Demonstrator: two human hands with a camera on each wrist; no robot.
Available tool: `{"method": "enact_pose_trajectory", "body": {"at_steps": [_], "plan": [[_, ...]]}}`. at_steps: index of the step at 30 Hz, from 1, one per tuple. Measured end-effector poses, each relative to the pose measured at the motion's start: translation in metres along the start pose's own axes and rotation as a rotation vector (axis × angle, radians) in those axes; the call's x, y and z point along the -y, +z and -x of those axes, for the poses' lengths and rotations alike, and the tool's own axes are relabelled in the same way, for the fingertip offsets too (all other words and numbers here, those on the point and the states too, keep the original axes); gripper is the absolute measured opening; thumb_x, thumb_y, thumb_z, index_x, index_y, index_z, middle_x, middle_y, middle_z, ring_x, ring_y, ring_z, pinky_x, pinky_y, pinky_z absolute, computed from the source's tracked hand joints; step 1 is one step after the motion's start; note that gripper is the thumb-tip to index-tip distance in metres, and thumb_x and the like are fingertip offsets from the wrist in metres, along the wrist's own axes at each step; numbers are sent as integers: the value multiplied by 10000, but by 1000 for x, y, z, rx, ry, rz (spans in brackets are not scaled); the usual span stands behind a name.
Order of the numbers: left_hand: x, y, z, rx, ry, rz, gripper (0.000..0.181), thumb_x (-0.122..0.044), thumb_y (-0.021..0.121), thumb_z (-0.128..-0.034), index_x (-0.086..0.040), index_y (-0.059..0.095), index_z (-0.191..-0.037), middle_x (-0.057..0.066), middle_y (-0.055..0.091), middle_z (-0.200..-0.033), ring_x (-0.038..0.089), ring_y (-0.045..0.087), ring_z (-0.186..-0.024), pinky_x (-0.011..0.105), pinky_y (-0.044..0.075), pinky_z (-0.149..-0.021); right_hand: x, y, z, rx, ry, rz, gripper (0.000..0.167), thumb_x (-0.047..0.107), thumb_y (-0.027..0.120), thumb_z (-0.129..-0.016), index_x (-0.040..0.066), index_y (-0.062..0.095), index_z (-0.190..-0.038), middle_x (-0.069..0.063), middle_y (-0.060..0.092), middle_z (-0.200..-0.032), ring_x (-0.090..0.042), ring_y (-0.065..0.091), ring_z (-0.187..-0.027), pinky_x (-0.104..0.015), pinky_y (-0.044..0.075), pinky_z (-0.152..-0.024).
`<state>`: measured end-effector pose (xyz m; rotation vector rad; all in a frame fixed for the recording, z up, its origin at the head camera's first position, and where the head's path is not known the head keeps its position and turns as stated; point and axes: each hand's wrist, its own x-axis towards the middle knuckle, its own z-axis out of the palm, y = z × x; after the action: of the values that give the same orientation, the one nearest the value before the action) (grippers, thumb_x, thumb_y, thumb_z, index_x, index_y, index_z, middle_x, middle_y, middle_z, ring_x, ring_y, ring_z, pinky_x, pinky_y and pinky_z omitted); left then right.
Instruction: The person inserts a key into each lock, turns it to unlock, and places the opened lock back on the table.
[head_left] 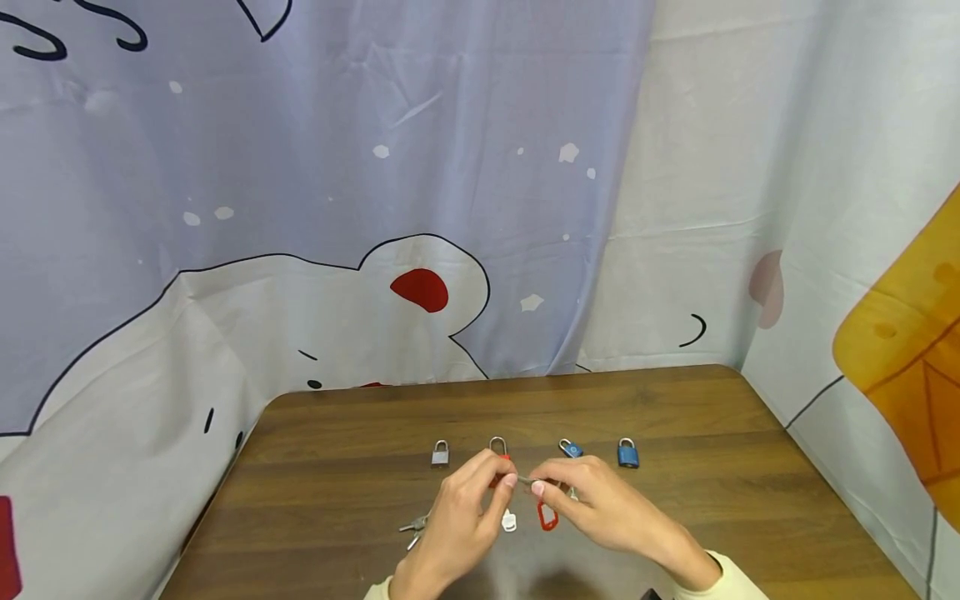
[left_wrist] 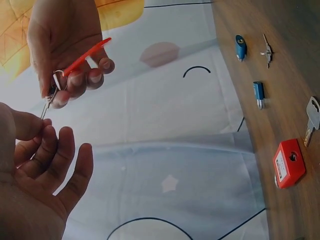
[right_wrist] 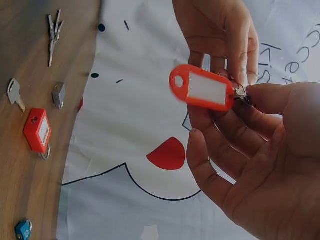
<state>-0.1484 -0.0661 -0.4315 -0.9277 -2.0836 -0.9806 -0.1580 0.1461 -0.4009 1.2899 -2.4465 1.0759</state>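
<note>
Here, just above the table, the left hand (head_left: 467, 518) and right hand (head_left: 600, 504) are pinching a thin metal piece (head_left: 525, 479), one at each end. A red key tag (right_wrist: 206, 88) is hanging between them, nearer the right fingertips. Beyond, on the wooden table (head_left: 330, 450), a silver key (head_left: 509, 523) is lying, while grey (head_left: 440, 457), red (right_wrist: 37, 131) and two blue padlocks (head_left: 627, 455) are standing or lying in a row.

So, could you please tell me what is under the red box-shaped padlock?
The brown wooden table shows around the red box-shaped padlock; whatever lies directly beneath it is covered.
</note>
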Motion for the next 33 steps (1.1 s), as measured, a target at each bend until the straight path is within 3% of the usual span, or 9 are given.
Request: {"method": "enact_pose_trajectory", "body": {"at_steps": [4,9,19,24,28,33], "plan": [[-1,1,0,-2,22,-3,100,-51,599,-947,-145,620,-923,-68,591,-847,23,586,-784,119,490,-753,-2,2,3,-8,-8,35,148,188,533,-1015,264,632,-936,188,579,-690,74,503,-684,-143,456,-635],[-2,6,2,24,0,1,92,-78,588,-963,-153,614,-918,-84,580,-854,6,586,-785,119,500,-752,-2,3,7,-28,-19,62,209,135,544,-1002,284,596,-866,174,541,-613,68,473,-636,-163,444,-592],[-1,7,-1,36,-79,-9,114,-144,541,-999,-155,643,-1048,-95,619,-892,-1,589,-783,92,481,-747,-2,-4,13,-100,16,82,223,127,570,-986,294,585,-840,182,524,-627,89,464,-635,-137,430,-579],[2,7,-2,36,-90,-30,137,-163,549,-996,-149,644,-1093,-92,634,-915,6,613,-799,101,497,-744,-4,-12,19,-134,30,124,226,119,592,-971,305,586,-844,199,525,-669,93,455,-619,-127,417,-563],[2,10,-6,45,-93,-43,144,-191,552,-998,-154,649,-1097,-95,641,-931,-2,605,-798,108,498,-727,-6,-21,24,-160,60,154,235,107,606,-960,312,588,-846,191,528,-668,86,437,-591,-105,385,-548],[2,18,-14,79,-138,-45,146,-221,564,-994,-168,651,-1097,-113,625,-918,-12,570,-772,120,487,-669,-11,-32,31,-179,116,160,232,110,613,-959,316,588,-853,188,527,-632,63,428,-577,-125,379,-532]]}}
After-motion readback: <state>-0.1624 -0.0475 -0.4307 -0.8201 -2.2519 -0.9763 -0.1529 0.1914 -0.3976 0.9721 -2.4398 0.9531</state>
